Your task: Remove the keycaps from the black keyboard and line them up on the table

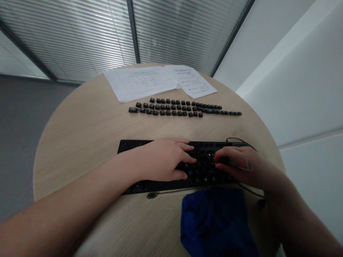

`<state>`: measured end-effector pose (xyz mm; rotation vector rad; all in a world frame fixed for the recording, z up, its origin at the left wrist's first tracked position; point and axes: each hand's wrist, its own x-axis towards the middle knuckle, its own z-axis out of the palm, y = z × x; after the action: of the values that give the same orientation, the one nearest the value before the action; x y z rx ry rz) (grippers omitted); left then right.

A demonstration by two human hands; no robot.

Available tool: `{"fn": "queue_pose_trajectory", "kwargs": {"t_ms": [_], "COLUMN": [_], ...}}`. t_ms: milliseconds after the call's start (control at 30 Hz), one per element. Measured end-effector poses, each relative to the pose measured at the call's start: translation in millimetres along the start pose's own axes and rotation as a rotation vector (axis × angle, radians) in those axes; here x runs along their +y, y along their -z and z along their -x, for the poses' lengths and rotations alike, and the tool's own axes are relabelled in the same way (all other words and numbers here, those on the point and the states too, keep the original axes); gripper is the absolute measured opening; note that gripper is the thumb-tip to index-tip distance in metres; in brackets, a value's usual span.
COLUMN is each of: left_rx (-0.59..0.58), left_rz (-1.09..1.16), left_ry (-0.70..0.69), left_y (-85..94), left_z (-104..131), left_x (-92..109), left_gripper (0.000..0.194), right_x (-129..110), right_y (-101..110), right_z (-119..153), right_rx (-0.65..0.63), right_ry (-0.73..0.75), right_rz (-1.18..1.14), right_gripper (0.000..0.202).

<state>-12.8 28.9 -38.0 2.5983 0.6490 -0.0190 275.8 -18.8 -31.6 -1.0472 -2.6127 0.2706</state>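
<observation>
Head view. A person works at a round wooden table (pixel 80 142) with both bare hands over a black keyboard (pixel 198 173), which lies across the near half of the top. The left hand (pixel 166 160) rests palm down on the keyboard's middle, its fingers extended and spread, the thumb set apart toward the near edge; it grasps nothing. The right hand (pixel 241 155) is at the keyboard's right part, thumb and fingers drawn together on a slim dark tool (pixel 226 160) — a thin pale wire loop shows at its rear, against the hand. Whether the tool's tip touches a key cannot be told.

Beyond the keyboard, loose black keycaps (pixel 178 107) stand in three roughly parallel rows, most of them slightly apart, more tightly packed toward the right. Farther back, printed sheets of paper (pixel 144 84) lie near the table's far edge. In front of the keyboard, a crumpled blue cloth (pixel 214 221) occupies the near side, between the forearms; to its left, just beside the keyboard's near edge, lies a small dark tuft (pixel 152 195) — its nature unclear. Blinds (pixel 166 32) and a pale wall (pixel 302 89) bound the scene.
</observation>
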Motion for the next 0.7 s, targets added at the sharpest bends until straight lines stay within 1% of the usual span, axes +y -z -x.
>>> {"fn": "queue_pose_trajectory", "kwargs": {"t_ms": [133,333,500,567,600,633,700], "left_rx": [-0.007,-0.016,0.010,0.015,0.018,0.023,0.038], "left_rz": [-0.002,0.007,0.037,0.043,0.048,0.054,0.068], "left_ry": [0.009,0.015,0.006,0.012,0.014,0.014,0.007], "left_y": [0.9,1.1,0.1,-0.4,-0.6,-0.9,-1.6], "left_z": [0,-1,-1,-1,-1,-1,-1], "left_x": [1,1,1,1,1,1,1], "left_gripper": [0.053,0.055,0.052,0.052,0.052,0.052,0.052], "right_x": [2,7,8,9,10,10,10], "right_y": [0,1,-2,-2,-1,1,8], "right_z": [-1,-5,-6,-4,-2,1,7], "right_rx": [0.003,0.007,-0.003,-0.006,0.032,0.100,0.285], "right_ry": [-0.009,-0.114,-0.180,-0.223,-0.256,-0.293,-0.354], "right_rz": [-0.003,-0.111,-0.161,-0.233,-0.295,-0.370,-0.512], "right_gripper": [0.006,0.004,0.005,0.006,0.007,0.009,0.012]}}
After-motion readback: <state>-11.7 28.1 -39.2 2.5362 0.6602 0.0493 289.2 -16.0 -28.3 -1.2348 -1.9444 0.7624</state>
